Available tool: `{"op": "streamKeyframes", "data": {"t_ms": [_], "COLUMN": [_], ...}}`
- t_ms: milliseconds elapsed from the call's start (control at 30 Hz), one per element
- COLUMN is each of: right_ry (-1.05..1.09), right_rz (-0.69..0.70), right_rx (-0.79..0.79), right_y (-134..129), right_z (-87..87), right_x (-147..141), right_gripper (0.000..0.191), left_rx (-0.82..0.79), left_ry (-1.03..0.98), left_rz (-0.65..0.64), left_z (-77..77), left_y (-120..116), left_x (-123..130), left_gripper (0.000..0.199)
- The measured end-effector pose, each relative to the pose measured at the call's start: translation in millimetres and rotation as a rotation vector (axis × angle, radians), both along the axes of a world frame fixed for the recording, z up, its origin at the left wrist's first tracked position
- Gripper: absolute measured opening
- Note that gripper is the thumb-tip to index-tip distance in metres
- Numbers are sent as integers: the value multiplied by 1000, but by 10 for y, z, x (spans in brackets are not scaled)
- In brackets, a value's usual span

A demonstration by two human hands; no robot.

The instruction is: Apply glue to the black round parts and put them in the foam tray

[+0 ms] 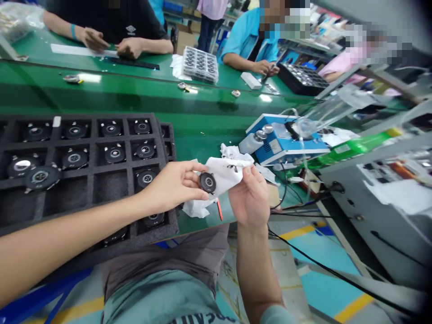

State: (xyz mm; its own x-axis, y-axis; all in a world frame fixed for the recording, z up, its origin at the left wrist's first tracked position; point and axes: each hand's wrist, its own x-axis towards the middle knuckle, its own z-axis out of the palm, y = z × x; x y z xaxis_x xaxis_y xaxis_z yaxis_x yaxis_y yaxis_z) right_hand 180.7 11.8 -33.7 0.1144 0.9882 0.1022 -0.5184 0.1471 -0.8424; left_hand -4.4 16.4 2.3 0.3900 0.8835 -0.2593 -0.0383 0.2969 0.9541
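Observation:
My left hand [173, 186] pinches a round black speaker driver [207, 182] at its rim, between thumb and fingers. My right hand [248, 198] grips a crumpled white cloth [224, 177], which lies against the driver's far side. To the left, under my left forearm, sits a black foam tray [84, 118] with square pockets. Several similar drivers with silver centres and metal tabs rest in those pockets. A small orange-red tip [219, 209] shows below the cloth, and its owner is hidden.
A blue machine with silver knobs [283, 139] stands on the green bench [209, 148] to my right, with black cables running off the bench edge. Across the bench, co-workers' hands [111, 45] work beside another tray of parts [200, 64].

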Motion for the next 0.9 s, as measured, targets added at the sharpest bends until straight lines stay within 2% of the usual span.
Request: {"op": "streamKeyframes", "data": {"t_ms": [200,433,567,733,900], "right_ry": [-71,-196,-377,-656,-849], "right_rz": [-94,-157,-119,-181,-123], "right_rx": [60,113,110,159,187], "right_y": [-29,-139,-204,-283,-340], "right_z": [23,-2,-26,21,88], "right_x": [201,238,236,193,117], "right_gripper": [8,9,18,21,21], "left_rx": [23,60,79,113,124], "left_ry": [-27,5,39,71,105], "left_rz": [22,-1,2,6,-4], "left_z": [6,17,35,49,41], "left_y": [-3,-28,-43,-76,-98], "left_x": [-20,-15,-7,3,10], "left_gripper": [61,65,66,65,65]}}
